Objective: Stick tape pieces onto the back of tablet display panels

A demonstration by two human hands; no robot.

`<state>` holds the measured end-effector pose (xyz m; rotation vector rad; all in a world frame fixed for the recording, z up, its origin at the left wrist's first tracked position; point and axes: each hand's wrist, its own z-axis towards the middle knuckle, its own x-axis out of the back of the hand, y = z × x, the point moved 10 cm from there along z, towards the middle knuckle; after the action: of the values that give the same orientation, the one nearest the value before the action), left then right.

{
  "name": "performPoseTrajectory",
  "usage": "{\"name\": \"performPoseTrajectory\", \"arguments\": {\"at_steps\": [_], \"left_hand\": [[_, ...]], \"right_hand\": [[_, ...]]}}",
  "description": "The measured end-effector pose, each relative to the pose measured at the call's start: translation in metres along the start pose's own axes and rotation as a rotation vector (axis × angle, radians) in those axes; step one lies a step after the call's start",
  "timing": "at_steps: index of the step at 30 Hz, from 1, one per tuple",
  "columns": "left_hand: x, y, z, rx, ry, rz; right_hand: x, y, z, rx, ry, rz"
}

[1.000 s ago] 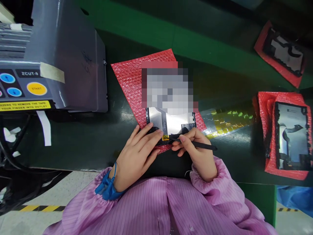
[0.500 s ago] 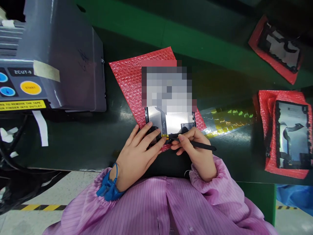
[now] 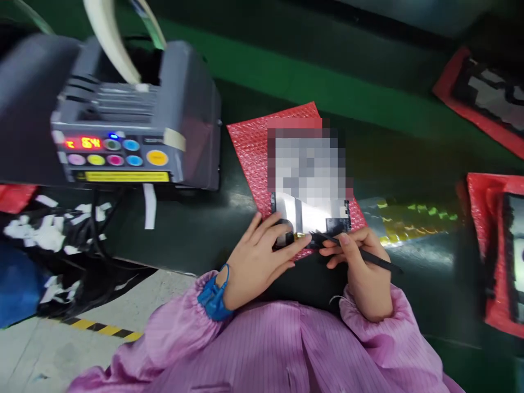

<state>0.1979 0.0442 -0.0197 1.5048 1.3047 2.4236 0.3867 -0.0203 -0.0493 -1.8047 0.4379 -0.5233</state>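
The person's left hand [image 3: 262, 262] is lying palm down over the near left corner of the panel [image 3: 317, 215], its fingers spreading loosely apart and gripping nothing, with the index fingertip reaching the gold strip [image 3: 300, 236] at the panel's near edge. The right hand [image 3: 364, 267] is pinching a slim black tool [image 3: 380, 260] between thumb and fingers, its remaining fingers curling beneath; the tool is slanting down toward the panel, its tip ending just beside the left index fingertip. Whether the tip is touching the panel, one cannot tell. The panel is lying on red bubble wrap [image 3: 254, 158] on the dark bench [image 3: 192, 234], directly in front of the person, its far part hiding behind a pixelated patch. A blue strap [image 3: 213, 297] is circling the left wrist. To the right of the panel, clear film [image 3: 426, 215] with yellow pieces is lying on the bench; farther right, two more panels are resting on red wrap, a far one [image 3: 491, 93] and a near one [image 3: 510, 245]. On the left a grey dispenser [image 3: 190, 109] is standing, its display glowing red, and a white strip [image 3: 149, 210] is hanging below its front.
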Motion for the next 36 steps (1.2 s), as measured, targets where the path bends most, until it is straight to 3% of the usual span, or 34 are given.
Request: {"name": "performPoseTrajectory", "arguments": {"at_steps": [2, 5, 8, 11, 13, 17, 19, 24, 28, 32, 36], "left_hand": [[0.029, -0.028, -0.016, 0.116, 0.175, -0.433], [0.077, -0.09, -0.055, 0.334, 0.621, -0.966], [0.108, -0.12, -0.083, 0.442, 0.914, -1.023], [0.122, -0.105, -0.084, 0.344, 1.034, -0.887], [0.112, -0.08, -0.07, 0.259, 0.966, -0.829], [0.046, -0.023, -0.025, 0.197, 0.421, -0.77], [0.023, -0.004, -0.015, 0.162, 0.26, -0.721], [0.009, -0.003, -0.005, 0.186, 0.194, -0.74], [0.017, -0.018, -0.001, 0.282, 0.19, -0.662], [0.035, -0.019, 0.01, 0.198, 0.174, -0.245], [0.037, -0.019, 0.023, 0.137, 0.168, 0.191]], "right_hand": [[0.0, 0.001, 0.0, 0.014, 0.003, 0.021], [-0.003, 0.003, 0.0, 0.034, -0.016, 0.048], [-0.008, 0.001, -0.002, 0.067, -0.063, 0.049], [-0.01, -0.011, -0.007, 0.154, -0.083, 0.057], [-0.013, -0.026, -0.01, 0.232, -0.098, 0.069], [-0.038, -0.059, -0.01, 0.305, -0.283, 0.005], [-0.053, -0.073, -0.006, 0.295, -0.391, -0.051], [-0.076, -0.091, 0.011, 0.237, -0.528, -0.153], [-0.079, -0.088, 0.047, 0.251, -0.44, -0.119], [-0.091, -0.064, 0.08, 0.256, -0.404, -0.168], [-0.098, -0.048, 0.091, 0.228, -0.389, -0.258]]}}
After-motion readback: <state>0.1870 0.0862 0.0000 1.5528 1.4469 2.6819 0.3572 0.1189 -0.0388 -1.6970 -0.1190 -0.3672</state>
